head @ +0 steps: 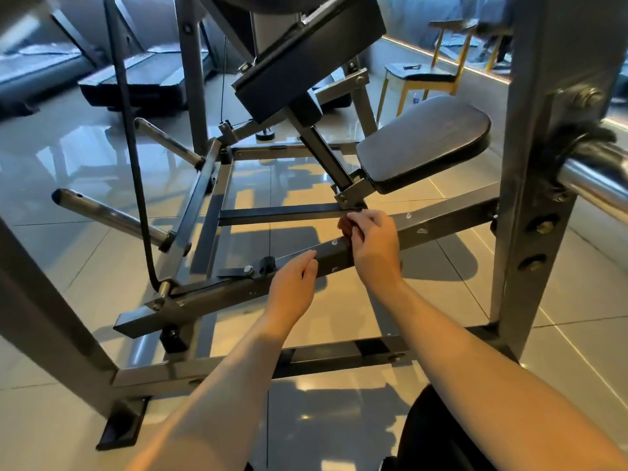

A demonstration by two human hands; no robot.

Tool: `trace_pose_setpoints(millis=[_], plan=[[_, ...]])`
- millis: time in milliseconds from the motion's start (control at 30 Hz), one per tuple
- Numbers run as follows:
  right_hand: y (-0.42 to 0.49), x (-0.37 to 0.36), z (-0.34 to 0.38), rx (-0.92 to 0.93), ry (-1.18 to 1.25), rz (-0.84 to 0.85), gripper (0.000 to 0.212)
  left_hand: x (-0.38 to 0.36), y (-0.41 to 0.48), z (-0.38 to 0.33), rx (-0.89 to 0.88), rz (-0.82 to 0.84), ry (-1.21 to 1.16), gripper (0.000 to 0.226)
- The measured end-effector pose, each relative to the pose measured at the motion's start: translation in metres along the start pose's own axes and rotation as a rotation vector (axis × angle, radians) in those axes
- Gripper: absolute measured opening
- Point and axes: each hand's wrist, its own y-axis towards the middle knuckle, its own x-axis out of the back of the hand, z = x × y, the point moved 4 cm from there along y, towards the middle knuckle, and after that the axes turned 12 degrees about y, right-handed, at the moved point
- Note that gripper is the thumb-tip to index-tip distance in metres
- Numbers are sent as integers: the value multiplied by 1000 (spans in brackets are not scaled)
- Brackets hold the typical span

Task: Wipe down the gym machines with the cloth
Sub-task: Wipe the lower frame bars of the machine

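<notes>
Head — right fingers [361,219] clamp crumpled cloth [346,226] on square metal bar [445,217]; left fingers [311,264] straight.

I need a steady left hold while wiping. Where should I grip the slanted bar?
Likely the plain stretch of the slanted bar by the left hand, downslope of the cloth: come from above, fingers over its flat top, clear of the black clamp.
</notes>
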Motion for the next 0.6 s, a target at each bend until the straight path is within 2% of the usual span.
trace_pose_setpoints(millis=[100,167,300,400,433,533,600], plan=[[4,-37,-7,4,-222,355,33,-2,5,4,-26,-54,-6,34],[-2,-49,-1,43,-259,464,35,-3,8,3,-65,-67,-10,30],[-14,-32,-1,151,-223,436,31,-2,12,1,-145,-103,42,28],[-1,-7,-11,54,-174,200,41,-4,16,6,-149,-67,52,30],[2,-6,-12,30,-170,168,43,-4,15,7,-151,-61,43,29],[-1,-36,-2,-25,-340,343,36,-5,14,7,-135,-52,-41,27],[-5,-55,3,-58,-416,477,47,-5,15,7,-121,-61,-92,29]])
